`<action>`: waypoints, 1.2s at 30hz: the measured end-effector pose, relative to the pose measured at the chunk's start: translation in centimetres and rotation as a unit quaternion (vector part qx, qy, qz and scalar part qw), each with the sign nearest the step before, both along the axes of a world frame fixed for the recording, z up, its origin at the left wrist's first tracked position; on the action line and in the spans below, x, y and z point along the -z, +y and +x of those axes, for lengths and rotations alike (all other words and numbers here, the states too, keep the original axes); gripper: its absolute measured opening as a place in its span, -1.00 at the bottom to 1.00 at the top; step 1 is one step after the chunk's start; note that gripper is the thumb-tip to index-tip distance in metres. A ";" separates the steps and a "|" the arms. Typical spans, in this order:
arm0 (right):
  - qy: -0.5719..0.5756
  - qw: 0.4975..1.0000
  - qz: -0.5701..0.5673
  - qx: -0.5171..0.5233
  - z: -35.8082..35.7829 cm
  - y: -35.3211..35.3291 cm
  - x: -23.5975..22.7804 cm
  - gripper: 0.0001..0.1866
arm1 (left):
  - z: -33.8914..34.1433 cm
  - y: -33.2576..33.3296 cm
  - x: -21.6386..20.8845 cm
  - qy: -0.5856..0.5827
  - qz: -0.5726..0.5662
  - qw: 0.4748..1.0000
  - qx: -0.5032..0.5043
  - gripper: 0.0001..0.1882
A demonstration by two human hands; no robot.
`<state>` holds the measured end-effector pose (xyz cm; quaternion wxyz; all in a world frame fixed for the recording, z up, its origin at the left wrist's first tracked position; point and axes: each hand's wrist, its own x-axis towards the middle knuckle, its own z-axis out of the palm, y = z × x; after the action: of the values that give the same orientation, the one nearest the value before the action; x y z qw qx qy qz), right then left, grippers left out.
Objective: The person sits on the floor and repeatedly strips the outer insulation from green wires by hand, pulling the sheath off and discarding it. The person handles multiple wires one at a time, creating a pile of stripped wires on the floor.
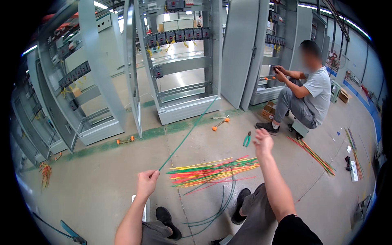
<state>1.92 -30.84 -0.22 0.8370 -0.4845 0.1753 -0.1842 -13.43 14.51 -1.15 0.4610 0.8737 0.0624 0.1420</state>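
Observation:
My left hand (147, 183) is closed around the near end of a single green wire (185, 139). The wire runs up and away to the right, its far end in front of the middle cabinet's base. Held up on the right, my right hand (263, 143) has loosely bent fingers, somewhat apart, with nothing visible in them. Between my hands, a bundle of red, yellow and green wires (212, 171) lies on the floor. Longer curved green wires (220, 208) reach from it toward my feet. Green-handled pliers (247, 139) rest just beyond my right hand.
Grey open cabinets (190, 109) with rows of breakers stand ahead and left. A co-worker (308, 90) sits low at the right, both hands raised around a small dark thing. Orange-ended parts (221, 124), a cardboard box (268, 110) and more wires (314, 157) lie on the floor.

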 end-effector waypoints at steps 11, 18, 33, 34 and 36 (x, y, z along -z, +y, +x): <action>0.060 0.994 0.017 -0.091 1.1 -4.5 1.9 -0.79 | -0.4 -2.5 -0.6 0.047 -0.015 0.992 0.119 -0.75; 0.033 0.917 -0.122 -0.379 -4.2 6.7 -2.1 -0.68 | -0.6 -4.1 -0.4 0.018 -0.013 0.972 0.235 -0.77; -0.031 0.948 0.042 -0.314 -5.0 8.6 -1.7 -0.71 | -0.6 -4.0 -0.7 -0.035 -0.020 0.984 0.175 -0.78; -0.022 0.945 0.065 -0.319 -4.8 8.8 -1.6 -0.71 | -0.7 -4.0 -0.6 -0.045 -0.029 0.987 0.154 -0.79; -0.010 0.947 0.068 -0.313 -4.7 9.3 -1.7 -0.71 | -0.8 -4.1 -0.7 -0.065 -0.048 0.990 0.114 -0.80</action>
<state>-2.82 -21.51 1.45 0.8852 -0.4551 0.0187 0.0949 -14.24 10.44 -0.40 0.5186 0.8409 -0.0614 0.1419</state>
